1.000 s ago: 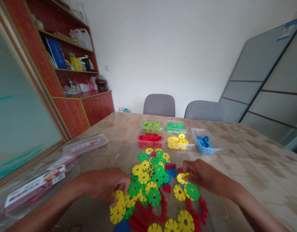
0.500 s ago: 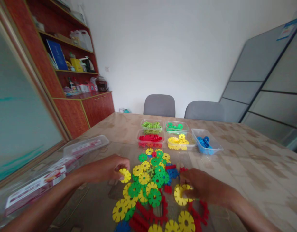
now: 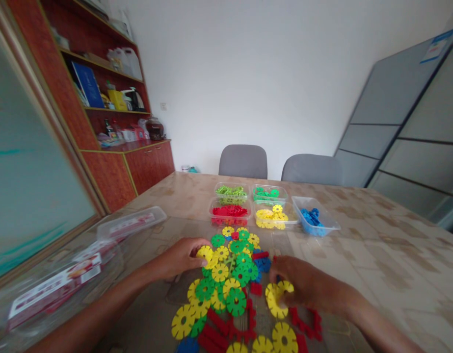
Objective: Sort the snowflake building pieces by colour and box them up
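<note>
My left hand point(image 3: 182, 256) pinches a yellow notched disc point(image 3: 204, 253) between thumb and fingers, at the left edge of a spread pile. On the right, my right hand point(image 3: 303, 283) has its fingers closed on yellow notched discs point(image 3: 273, 300), partly hidden by the fingers. The pile between the hands mixes green notched discs point(image 3: 236, 301), more yellow ones, red notched pieces point(image 3: 213, 338) and blue pieces point(image 3: 262, 264). Near my right wrist lies a red toothed piece point(image 3: 314, 326).
Beyond the pile stand clear tubs with light green pieces point(image 3: 231, 189), green discs point(image 3: 266, 193), red pieces point(image 3: 229, 212), yellow discs point(image 3: 272, 216) and blue pieces point(image 3: 311, 216). Clear plastic packaging with a printed label point(image 3: 57, 284) and a lid point(image 3: 158, 214) lie at left. Two grey chairs point(image 3: 243, 161) stand behind the table.
My left hand has moved right with its yellow disc, now over the pile's left edge. My right hand has shifted slightly left, its yellow discs tilting a little.
</note>
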### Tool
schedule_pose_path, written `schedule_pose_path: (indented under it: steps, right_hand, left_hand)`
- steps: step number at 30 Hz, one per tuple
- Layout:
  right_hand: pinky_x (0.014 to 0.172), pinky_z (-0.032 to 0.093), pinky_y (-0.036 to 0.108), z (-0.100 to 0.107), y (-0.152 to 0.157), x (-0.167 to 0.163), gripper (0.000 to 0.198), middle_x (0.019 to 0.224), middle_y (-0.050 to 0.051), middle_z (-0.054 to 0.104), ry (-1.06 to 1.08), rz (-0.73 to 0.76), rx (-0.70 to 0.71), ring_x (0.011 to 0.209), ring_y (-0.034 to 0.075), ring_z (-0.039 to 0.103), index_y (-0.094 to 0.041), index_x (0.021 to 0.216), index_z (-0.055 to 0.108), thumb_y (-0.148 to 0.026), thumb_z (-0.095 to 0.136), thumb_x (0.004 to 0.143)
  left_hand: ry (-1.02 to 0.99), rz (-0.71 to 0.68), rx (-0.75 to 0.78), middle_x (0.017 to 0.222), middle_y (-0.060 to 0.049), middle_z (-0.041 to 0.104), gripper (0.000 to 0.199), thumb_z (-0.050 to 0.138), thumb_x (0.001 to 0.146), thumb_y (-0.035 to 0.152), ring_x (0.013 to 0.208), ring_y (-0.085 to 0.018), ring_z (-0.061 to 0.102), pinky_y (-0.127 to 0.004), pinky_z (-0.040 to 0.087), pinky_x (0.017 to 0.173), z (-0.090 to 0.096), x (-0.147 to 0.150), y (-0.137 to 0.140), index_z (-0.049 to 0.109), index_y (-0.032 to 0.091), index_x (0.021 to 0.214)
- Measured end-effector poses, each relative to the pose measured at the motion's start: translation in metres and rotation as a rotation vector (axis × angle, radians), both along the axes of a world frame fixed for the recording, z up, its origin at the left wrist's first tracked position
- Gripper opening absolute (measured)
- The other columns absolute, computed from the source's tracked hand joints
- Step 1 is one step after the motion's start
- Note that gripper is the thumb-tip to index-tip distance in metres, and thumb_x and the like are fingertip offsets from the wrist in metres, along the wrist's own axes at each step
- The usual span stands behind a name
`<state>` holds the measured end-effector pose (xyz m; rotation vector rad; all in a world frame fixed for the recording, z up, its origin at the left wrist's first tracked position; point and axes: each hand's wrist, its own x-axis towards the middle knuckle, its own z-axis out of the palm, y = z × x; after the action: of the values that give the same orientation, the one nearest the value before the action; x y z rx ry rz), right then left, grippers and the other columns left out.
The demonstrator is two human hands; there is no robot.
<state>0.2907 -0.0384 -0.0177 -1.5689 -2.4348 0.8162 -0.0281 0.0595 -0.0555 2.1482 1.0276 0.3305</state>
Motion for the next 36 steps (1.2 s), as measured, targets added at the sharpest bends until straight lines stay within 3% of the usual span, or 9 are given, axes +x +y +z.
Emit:
schedule_pose_path:
  steps: [6, 11, 15, 21, 29, 36]
  right_hand:
    - [0.069, 0.040, 0.025, 0.001, 0.001, -0.006, 0.021, 0.089, 0.000, 0.061, 0.093, 0.048, -0.021, 0.082, 0.016, 0.055, -0.020, 0.082, 0.062, -0.007, 0.067, 0.066]
    - [0.054, 0.033, 0.021, -0.004, 0.005, -0.009, 0.007, 0.068, -0.004, 0.054, 0.221, 0.063, -0.107, 0.062, 0.010, 0.048, -0.018, 0.074, 0.059, -0.019, 0.066, 0.073]
    - [0.044, 0.028, 0.018, -0.009, 0.007, -0.012, 0.013, 0.060, -0.006, 0.045, 0.326, 0.017, -0.181, 0.051, 0.007, 0.040, -0.018, 0.075, 0.055, -0.028, 0.062, 0.080]
    - [0.032, 0.023, 0.015, -0.029, 0.012, -0.015, 0.026, 0.059, -0.009, 0.042, 0.452, -0.081, -0.232, 0.036, 0.003, 0.037, -0.021, 0.077, 0.044, -0.040, 0.060, 0.082]
    - [0.034, 0.032, 0.014, -0.038, 0.008, -0.032, 0.025, 0.054, -0.011, 0.046, 0.556, -0.099, -0.329, 0.038, 0.007, 0.049, -0.021, 0.085, 0.043, -0.040, 0.059, 0.083]
    - [0.046, 0.043, 0.019, -0.035, -0.002, -0.038, 0.022, 0.059, -0.007, 0.052, 0.669, -0.043, -0.392, 0.046, 0.008, 0.052, -0.019, 0.095, 0.047, -0.038, 0.053, 0.086]
  left_hand:
    - [-0.034, -0.043, 0.015, 0.090, 0.000, 0.061, 0.040, 0.060, 0.075, 0.041, 0.080, -0.019, 0.054, -0.024, 0.040, 0.067, 0.000, -0.003, -0.002, 0.056, 0.017, 0.107]
    - [-0.039, -0.044, 0.105, 0.097, -0.001, 0.060, 0.038, 0.060, 0.075, 0.038, 0.085, -0.020, 0.053, -0.026, 0.040, 0.073, -0.006, -0.004, -0.001, 0.055, 0.020, 0.108]
    - [0.004, -0.002, 0.151, 0.088, 0.001, 0.059, 0.032, 0.060, 0.073, 0.031, 0.079, -0.018, 0.051, -0.024, 0.037, 0.066, 0.000, 0.000, -0.005, 0.054, 0.020, 0.103]
    - [0.033, 0.057, 0.165, 0.069, 0.006, 0.052, 0.015, 0.063, 0.070, 0.025, 0.066, -0.014, 0.047, -0.022, 0.029, 0.057, 0.008, 0.007, -0.010, 0.053, 0.017, 0.078]
    - [-0.097, -0.007, 0.036, 0.075, 0.004, 0.055, 0.014, 0.064, 0.070, 0.021, 0.069, -0.014, 0.049, -0.021, 0.033, 0.060, 0.010, 0.037, -0.048, 0.057, 0.018, 0.082]
    - [-0.111, 0.006, 0.052, 0.073, 0.005, 0.056, 0.017, 0.065, 0.066, 0.012, 0.068, -0.013, 0.050, -0.021, 0.032, 0.060, -0.001, 0.056, -0.071, 0.058, 0.018, 0.079]
